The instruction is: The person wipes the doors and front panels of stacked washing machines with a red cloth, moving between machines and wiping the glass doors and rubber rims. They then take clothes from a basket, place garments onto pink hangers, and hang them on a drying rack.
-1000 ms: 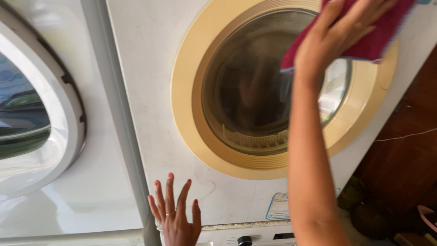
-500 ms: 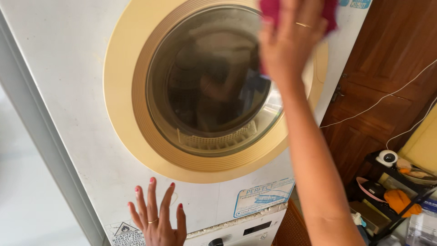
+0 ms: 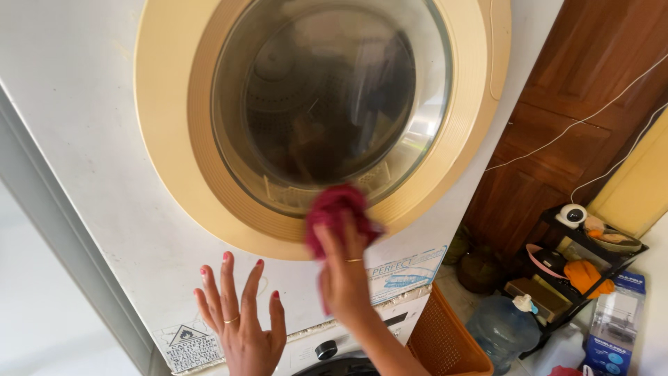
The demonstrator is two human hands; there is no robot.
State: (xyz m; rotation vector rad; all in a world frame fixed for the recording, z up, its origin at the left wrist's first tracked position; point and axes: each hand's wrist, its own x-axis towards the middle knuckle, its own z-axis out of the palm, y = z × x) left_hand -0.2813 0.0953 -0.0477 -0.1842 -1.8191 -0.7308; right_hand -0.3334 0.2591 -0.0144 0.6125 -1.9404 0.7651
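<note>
Wiping door rim (image 3: pixel 209 188) with red rag (image 3: pixel 334 207).
Right hand (image 3: pixel 344 278) fingers pinching rag, bunched; left hand (image 3: pixel 240 324) spread flat beside triangular warning label (image 3: pixel 188 339); blue sticker (image 3: pixel 407 270) right.

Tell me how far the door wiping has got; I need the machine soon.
Nothing looks finished for certain. The right hand presses a red cloth on the door's lower yellow ring; the left hand lies flat on the white front panel. The glass window looks hazy.

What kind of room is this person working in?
Most likely a home laundry or utility corner. A front-loading washing machine with a round cream-rimmed door fills the view, an orange basket stands beside it, and a small black shelf nearby holds household odds and ends.
</note>
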